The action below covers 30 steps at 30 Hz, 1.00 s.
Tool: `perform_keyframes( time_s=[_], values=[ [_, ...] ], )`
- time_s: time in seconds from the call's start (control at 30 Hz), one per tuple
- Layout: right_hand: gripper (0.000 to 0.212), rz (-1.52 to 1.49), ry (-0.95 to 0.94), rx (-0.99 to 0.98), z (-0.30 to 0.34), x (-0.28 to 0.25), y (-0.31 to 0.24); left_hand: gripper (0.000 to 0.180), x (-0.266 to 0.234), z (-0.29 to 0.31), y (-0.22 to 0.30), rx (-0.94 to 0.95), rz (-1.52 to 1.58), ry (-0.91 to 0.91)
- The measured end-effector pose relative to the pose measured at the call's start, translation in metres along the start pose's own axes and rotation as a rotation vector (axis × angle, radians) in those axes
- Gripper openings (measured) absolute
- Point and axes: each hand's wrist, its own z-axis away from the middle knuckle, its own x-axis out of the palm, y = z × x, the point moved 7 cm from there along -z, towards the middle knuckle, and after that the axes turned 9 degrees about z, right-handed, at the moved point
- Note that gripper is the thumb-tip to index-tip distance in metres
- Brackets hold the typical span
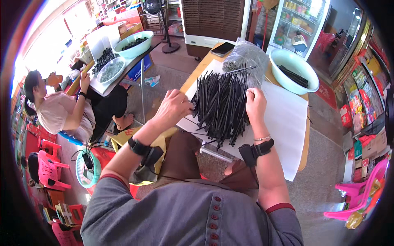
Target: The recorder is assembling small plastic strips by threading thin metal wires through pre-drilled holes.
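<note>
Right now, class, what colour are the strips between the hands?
The strips are black, best seen in the head view.

This looks like a small shop that doubles as a workroom. Shelves [363, 98] of colourful packaged goods line the right side, and a stocked glass-door fridge [298, 19] stands at the back. Black strips [219, 107] heaped on a worktop [208, 60], and a seated co-worker [63, 111] at another, show the handwork.
</note>
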Motion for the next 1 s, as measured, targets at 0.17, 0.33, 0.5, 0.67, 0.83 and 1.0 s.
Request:
perform_keyframes(
  time_s=[0.17, 0.33, 0.5, 0.67, 0.83, 1.0],
  values=[
    [0.007, 0.010, -0.014, 0.019, 0.000, 0.004, 0.001, 0.034, 0.025, -0.002, -0.019, 0.006, 0.025, 0.098],
    [0.007, -0.015, -0.048, 0.058, 0.001, 0.003, -0.003, 0.045, 0.027, 0.017, -0.028, -0.148, 0.228, 0.233],
    [0.008, -0.008, -0.030, 0.012, -0.002, 0.001, -0.005, 0.042, 0.003, 0.058, -0.027, -0.356, 0.262, 0.462],
    [0.007, -0.019, -0.064, 0.053, -0.001, 0.004, -0.004, 0.049, 0.016, 0.086, -0.024, -0.485, 0.015, 0.317],
    [0.010, -0.010, -0.028, 0.044, -0.001, 0.000, -0.002, 0.062, 0.028, 0.045, -0.040, -0.487, -0.107, 0.222],
    [0.006, -0.008, 0.000, 0.025, 0.001, -0.003, -0.004, 0.069, 0.066, -0.013, -0.081, -0.662, 0.361, -0.098]
  ],
)
